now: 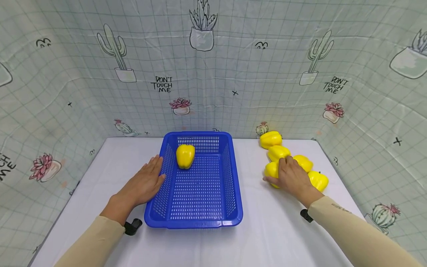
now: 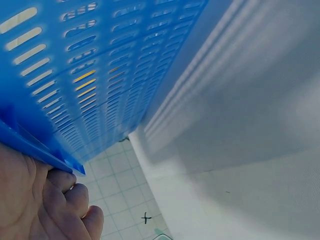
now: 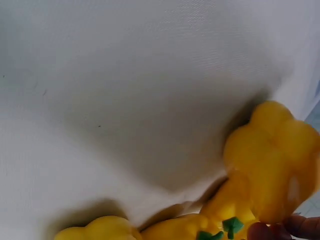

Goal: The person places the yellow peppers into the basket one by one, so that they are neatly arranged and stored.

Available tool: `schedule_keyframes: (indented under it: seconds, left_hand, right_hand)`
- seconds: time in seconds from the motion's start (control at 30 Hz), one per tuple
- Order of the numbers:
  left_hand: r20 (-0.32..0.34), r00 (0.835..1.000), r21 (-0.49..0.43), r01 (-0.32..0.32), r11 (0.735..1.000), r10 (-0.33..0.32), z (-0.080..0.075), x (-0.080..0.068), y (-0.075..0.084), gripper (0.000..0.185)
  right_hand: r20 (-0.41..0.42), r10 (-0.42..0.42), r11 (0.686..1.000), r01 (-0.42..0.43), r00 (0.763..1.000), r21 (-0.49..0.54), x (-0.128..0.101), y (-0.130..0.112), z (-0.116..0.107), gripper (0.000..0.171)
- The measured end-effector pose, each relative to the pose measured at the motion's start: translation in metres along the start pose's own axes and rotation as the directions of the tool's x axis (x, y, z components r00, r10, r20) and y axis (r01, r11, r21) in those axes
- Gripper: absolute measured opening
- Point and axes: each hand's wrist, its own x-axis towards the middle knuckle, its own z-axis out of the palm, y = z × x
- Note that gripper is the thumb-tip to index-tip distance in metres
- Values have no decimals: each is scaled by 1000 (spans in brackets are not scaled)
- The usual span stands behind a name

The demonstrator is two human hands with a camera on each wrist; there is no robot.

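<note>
Resting against the left rim of a blue basket (image 1: pixel 195 224), the left hand (image 1: pixel 141 184) has its fingers nearly straight and side by side, with nothing gripped in them. Across the scene, the right hand (image 1: pixel 294 178) curls its fingers and thumb around a yellow pepper (image 1: pixel 271 170) at the left of a loose group on the white table (image 1: pixel 267 230). Four other peppers (image 1: pixel 278 151) lie about that hand: two toward the table's far edge and two along the hand's right side, with a strip of tabletop between these and the right edge. A broad band of white surface separates the group from the basket's right rim. Inside the basket, a single pepper (image 1: pixel 185 157) sits near the far left corner, leaving bare floor to its right and on the near side. The basket is rectangular and plastic, with a rounded rim, slotted walls and a perforated floor. The peppers are glossy, smooth and lobed; green stems (image 3: pixel 232 225) show in the right wrist view. A wrinkled curtain (image 1: pixel 213 78), printed with grid lines and cacti, rises behind the table's far edge and along both sides.
</note>
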Motion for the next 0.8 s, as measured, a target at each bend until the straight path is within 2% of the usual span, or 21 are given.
schedule_keyframes:
  seconds: [0.07,0.13,0.23,0.33,0.5,0.6,0.8]
  left_hand:
    - [1,1000,-3,-2,1000,2,0,0,-1,67]
    - [0,1000,-5,-4,1000,4,1,1,-1,67]
    - [-3,1000,-5,-4,1000,4,2,1,-2,67]
    - [-6,1000,-2,-4,1000,4,2,1,-2,67]
    - [-8,1000,-7,-3,1000,3,2,0,-3,67]
    - [-4,1000,-14,-2,1000,1,1,0,-3,67]
    - [-11,1000,-5,-1,1000,1,2,0,-3,67]
  right_hand:
    - [32,10,1000,-10,999,13,-2,0,-4,86]
    - [68,-16,1000,16,998,8,-4,2,-10,91]
    - [127,-106,994,108,986,-6,-8,11,-17,105]
    - [170,-208,977,212,963,-9,-10,19,-21,116]
    - [182,-303,951,308,936,1,-5,26,-18,117]
    - [187,-319,947,322,929,11,0,27,-15,116]
    - [217,-297,954,297,930,33,5,26,-10,110]
